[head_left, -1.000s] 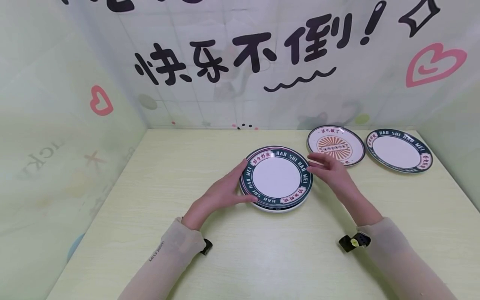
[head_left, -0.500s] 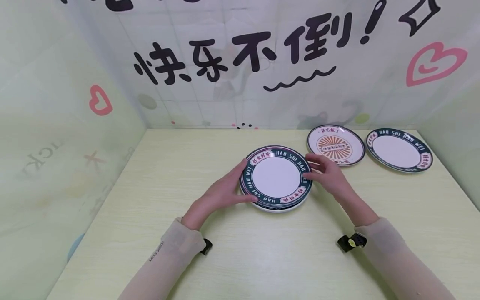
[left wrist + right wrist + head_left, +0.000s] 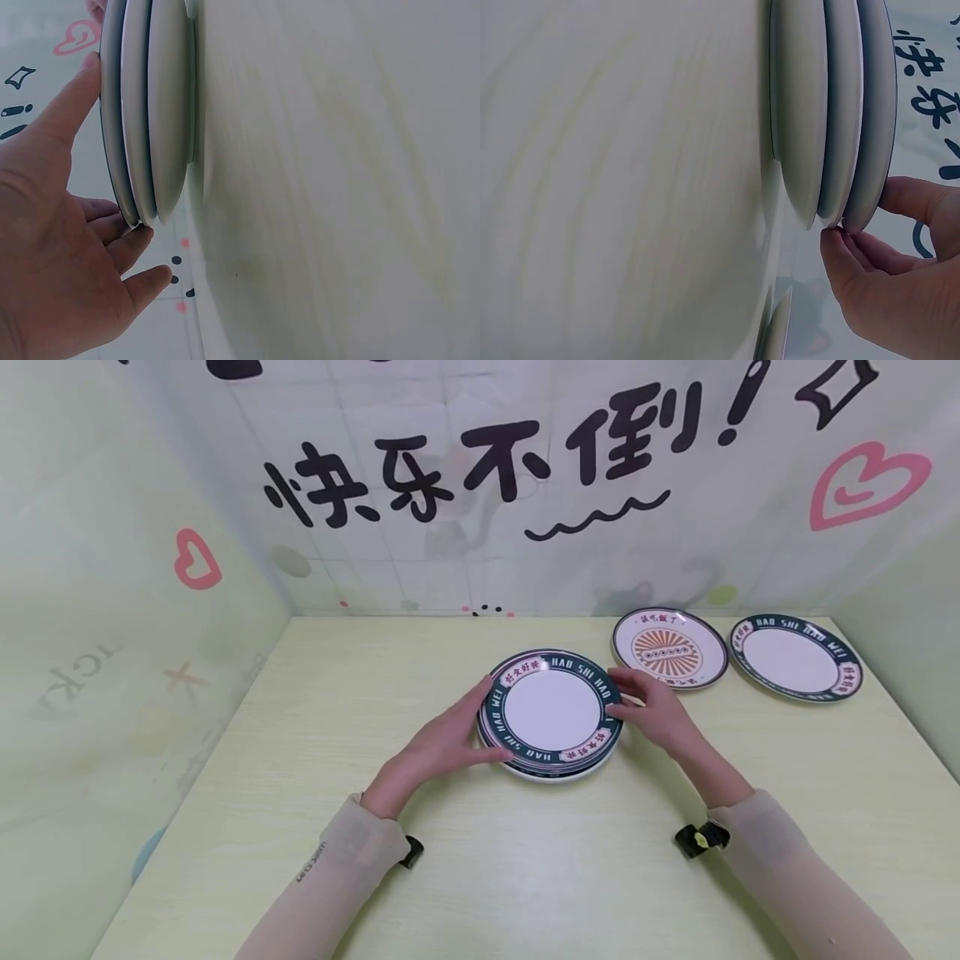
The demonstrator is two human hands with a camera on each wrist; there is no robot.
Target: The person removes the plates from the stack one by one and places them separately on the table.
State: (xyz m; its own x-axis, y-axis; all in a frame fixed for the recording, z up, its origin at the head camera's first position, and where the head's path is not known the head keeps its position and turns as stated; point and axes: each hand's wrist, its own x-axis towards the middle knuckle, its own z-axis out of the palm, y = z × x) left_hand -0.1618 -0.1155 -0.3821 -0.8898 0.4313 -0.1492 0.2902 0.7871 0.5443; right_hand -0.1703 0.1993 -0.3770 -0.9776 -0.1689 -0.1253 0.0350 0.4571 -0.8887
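Note:
A stack of three round plates sits mid-table. Its top plate [image 3: 551, 710] has a white centre and a dark green lettered rim. The left wrist view shows the bottom plate [image 3: 169, 112] and the others edge-on. My left hand [image 3: 442, 739] holds the stack's left side, thumb on the near rim and fingers along the far-left edge. On the right side, my right hand [image 3: 660, 714] pinches the top plate's rim. Its thumb lies over the rim, and in the right wrist view its fingers [image 3: 840, 255] touch the edges of the upper plates from below.
A white plate with an orange sunburst [image 3: 667, 653] lies behind my right hand. Right of it is another green-rimmed plate [image 3: 795, 662]. A printed backdrop [image 3: 450, 568] closes off the back and sides of the pale wooden table [image 3: 510, 877].
My right hand has shifted slightly left, its thumb now over the top plate's rim. The left hand and the stack look about the same.

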